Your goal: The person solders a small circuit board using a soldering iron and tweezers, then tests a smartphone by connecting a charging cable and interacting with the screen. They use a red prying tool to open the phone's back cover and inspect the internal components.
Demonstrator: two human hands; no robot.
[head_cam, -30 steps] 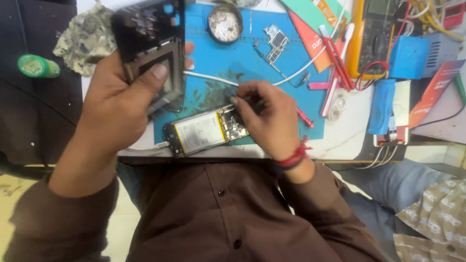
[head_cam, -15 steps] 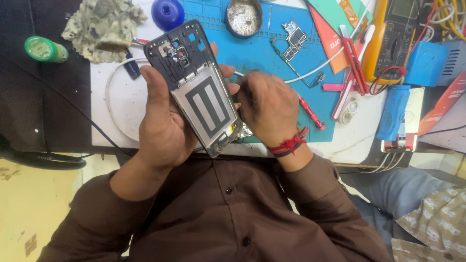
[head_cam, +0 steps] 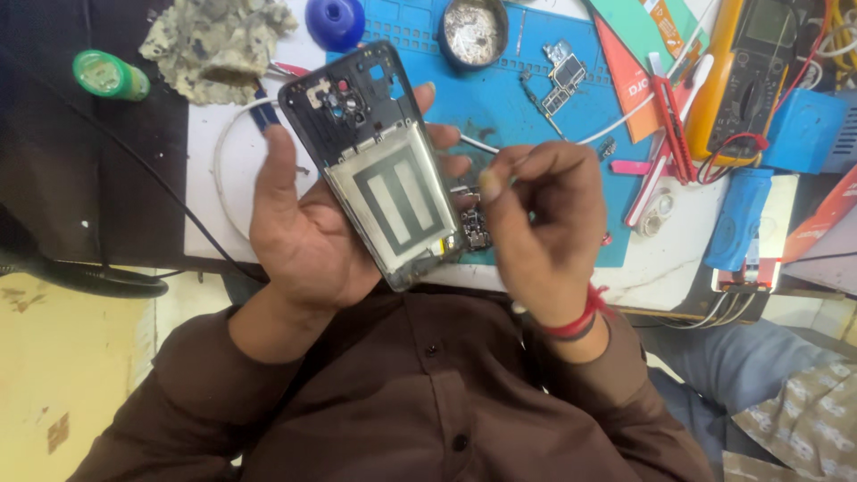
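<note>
a green bottle (head_cam: 109,75) lies at the upper left, beside a crumpled rag (head_cam: 214,40). in the middle, the left hand (head_cam: 308,228) is half curled around an open phone frame (head_cam: 379,165), gripping its edges. it tilts over the table edge, so it might slip and drop. the right hand (head_cam: 536,223) is pinched shut on a thin tool (head_cam: 478,143), i think. a poke could scratch the small board (head_cam: 473,232) under it. the blue mat (head_cam: 536,98) lies behind.
</note>
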